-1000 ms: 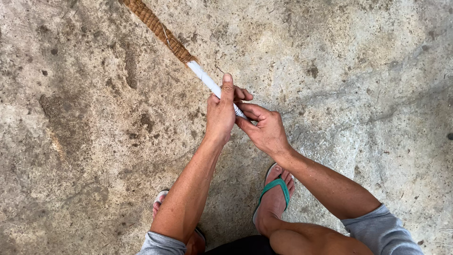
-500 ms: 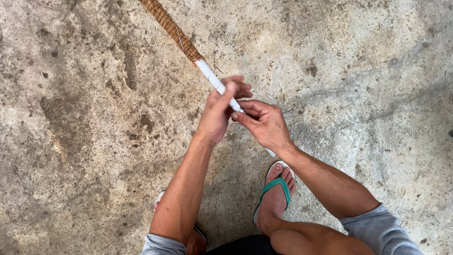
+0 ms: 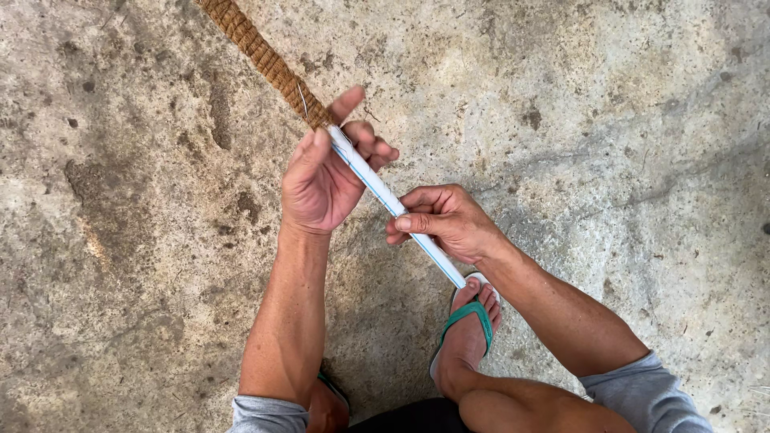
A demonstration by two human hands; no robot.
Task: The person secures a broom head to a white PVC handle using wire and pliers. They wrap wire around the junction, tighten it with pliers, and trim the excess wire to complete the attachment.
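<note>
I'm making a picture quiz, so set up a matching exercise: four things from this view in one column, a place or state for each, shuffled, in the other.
Things:
1. left hand
2. right hand
3. brown braided rope
4. green flip-flop

Places or states:
A. runs to the top edge of the view
B. on the foot, on the concrete floor
C. pinches the white rod lower down
D. at the rod's upper end, where the braid begins

Pairs: 1-D, 2-C, 3-A, 4-B

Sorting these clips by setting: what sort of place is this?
Probably an outdoor yard or open work area: a rough, stained concrete floor, a flip-flop, and hands wrapping brown fibre cord on a white rod.
</note>
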